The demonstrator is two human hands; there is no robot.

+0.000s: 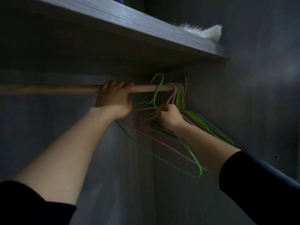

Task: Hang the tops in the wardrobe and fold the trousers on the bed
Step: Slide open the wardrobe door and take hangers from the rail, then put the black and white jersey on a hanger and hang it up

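Dim grey panels of a wardrobe (259, 78) are seen from inside, looking upward. A grey wood-grain shelf (113, 25) crosses the top, with a white furry item (209, 32) lying at its right end, near the side wall. Below the shelf a pale wooden rail (48, 89) runs left to right, and its long left stretch is bare. The rail is clasped by the left grip (114, 99), fingers curled over it. At the rail's right end, against the side wall, a bunch of pink, green and blue wire hangers (180, 95) is crowded together. One green hanger (156, 93), its hook standing higher than the rail, is pinched near the neck by the right grip (168, 116). Dark sleeves (32, 205) are seen pushed up both forearms.
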